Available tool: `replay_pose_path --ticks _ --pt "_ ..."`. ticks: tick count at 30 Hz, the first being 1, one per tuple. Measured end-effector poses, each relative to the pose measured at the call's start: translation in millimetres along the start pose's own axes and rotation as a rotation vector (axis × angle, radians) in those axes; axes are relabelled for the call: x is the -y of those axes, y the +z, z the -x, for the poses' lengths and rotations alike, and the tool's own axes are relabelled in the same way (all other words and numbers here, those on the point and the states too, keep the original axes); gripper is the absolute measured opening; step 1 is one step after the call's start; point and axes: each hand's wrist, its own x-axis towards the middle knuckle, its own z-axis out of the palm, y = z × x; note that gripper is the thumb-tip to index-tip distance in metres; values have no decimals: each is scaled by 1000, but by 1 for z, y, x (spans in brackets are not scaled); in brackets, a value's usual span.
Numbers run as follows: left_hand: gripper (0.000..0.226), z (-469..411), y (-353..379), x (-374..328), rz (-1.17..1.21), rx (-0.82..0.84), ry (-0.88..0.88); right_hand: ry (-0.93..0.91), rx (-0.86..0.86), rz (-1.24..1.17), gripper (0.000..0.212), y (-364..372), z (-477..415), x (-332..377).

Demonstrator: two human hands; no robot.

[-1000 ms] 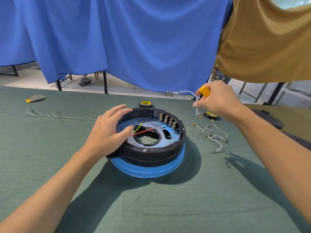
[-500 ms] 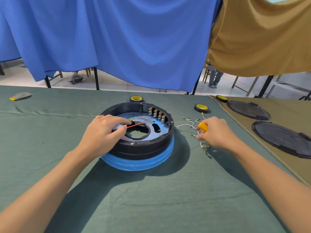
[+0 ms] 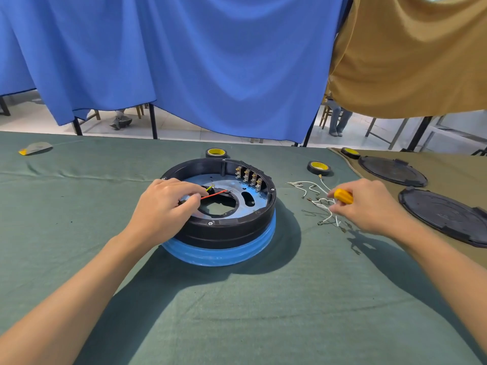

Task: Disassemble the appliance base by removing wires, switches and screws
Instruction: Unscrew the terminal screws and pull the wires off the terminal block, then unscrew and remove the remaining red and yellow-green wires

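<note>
Inside base (image 3: pixel 232 230) rim, left hand (image 3: pixel 163 204) pinches red wire (image 3: pixel 214 194).

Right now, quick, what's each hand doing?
Left hand: pinches the red wire in the appliance base.
Right hand: grips the yellow screwdriver handle.

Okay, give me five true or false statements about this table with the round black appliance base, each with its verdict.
1. The left hand pinches the red wire inside the round black appliance base. True.
2. The right hand is empty. False: it grips a yellow-handled tool.
3. The loose white wires lie inside the base. False: they are outside it, on the green cloth to its right.
4. A row of metal terminals stands at the base's far inner wall. True.
5. Two flat black round covers lie on the tan cloth. True.
</note>
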Motion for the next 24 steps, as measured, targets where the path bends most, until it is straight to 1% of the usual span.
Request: replay_pose_path --ticks 1,3,5,7,11,14,18,21,24 --pt "53 0 0 0 4 0 3 -17 -10 0 19 -3 -1 -1" --pt "54 0 -1 0 6 2 9 -40 -35 7 30 -7 -2 -5" --pt "49 0 -1 0 6 0 9 -36 -69 27 40 -11 -3 -12" --pt "44 0 0 0 11 -7 8 -14 -71 40 38 -12 -4 -21" --pt "41 1 0 1 22 -14 5 -7 26 62 32 -2 -3 -36" --pt "41 1 1 1 16 -8 0 -20 74 139 30 10 1 -39" --pt "40 1 0 0 28 -6 -2 -45 115 193 36 11 4 -34" --pt "31 0 -3 2 166 -25 -13 -98 57 205 41 4 4 -26" --pt "25 -1 -10 13 299 -120 -76 -138 -68 104 40 0 5 -10"
